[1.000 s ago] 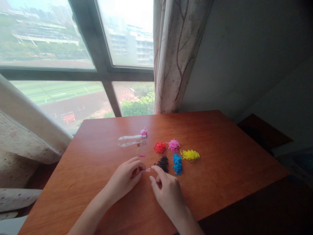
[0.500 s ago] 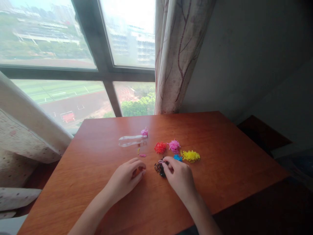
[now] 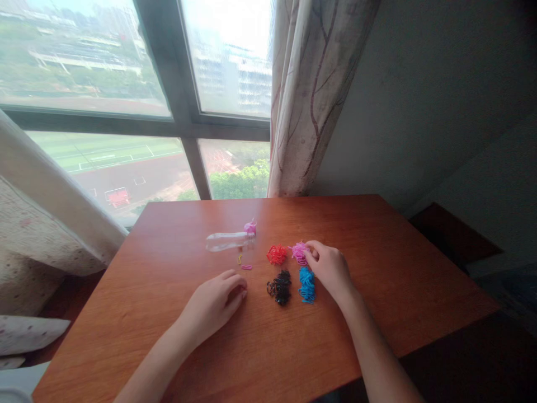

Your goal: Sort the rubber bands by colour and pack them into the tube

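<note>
My right hand (image 3: 329,268) is at the pink pile (image 3: 298,253) of small, thin, looped plastic clips, thumb and forefinger closed together at its right edge. The fingertips touch the pile; whether a single clip is between them is too small to see. My left hand (image 3: 216,299) rests on the table with fingers loosely curled and a gap by the thumb, nothing visible in it. Between the hands lie a black pile (image 3: 280,287) and a blue pile (image 3: 307,285) of similar clips. A red pile (image 3: 277,254) sits left of the pink one.
Beyond my left hand, one yellow clip (image 3: 239,259) and one pink clip (image 3: 246,267) lie loose. A clear bottle (image 3: 226,242) lies on its side near a pink cap-like piece (image 3: 250,226). The wooden table (image 3: 176,224) meets the window and curtain.
My right hand has moved from above the black pile, where it pinched a small pink clip, up and right to the pink pile. The blue pile is uncovered; the yellow pile is now hidden.
</note>
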### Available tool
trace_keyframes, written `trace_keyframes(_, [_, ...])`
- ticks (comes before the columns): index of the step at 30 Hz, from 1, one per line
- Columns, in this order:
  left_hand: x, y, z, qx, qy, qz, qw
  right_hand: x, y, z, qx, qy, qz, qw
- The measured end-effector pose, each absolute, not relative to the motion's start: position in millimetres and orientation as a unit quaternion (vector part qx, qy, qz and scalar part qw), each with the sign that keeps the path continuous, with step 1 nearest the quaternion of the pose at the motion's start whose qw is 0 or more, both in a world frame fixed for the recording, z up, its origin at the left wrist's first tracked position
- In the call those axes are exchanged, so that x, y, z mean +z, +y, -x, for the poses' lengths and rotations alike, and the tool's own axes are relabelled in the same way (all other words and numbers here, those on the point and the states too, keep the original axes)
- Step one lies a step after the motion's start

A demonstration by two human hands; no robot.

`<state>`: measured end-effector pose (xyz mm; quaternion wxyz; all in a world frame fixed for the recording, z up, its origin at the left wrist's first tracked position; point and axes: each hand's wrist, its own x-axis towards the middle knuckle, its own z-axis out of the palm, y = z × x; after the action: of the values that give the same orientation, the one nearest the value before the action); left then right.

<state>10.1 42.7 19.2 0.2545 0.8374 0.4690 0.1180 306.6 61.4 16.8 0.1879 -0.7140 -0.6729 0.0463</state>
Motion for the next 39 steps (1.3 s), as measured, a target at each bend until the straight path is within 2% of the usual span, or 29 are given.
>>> trace_keyframes(32, [22,42,-11,0.112,0.473,-0.836,0.254,33,57,-326,0.076,-0.733,0.667,0.106])
trace_keyframes(39, [23,42,-11,0.113,0.472,-0.836,0.256,35,59,-327,0.085,-0.736,0.67,0.042])
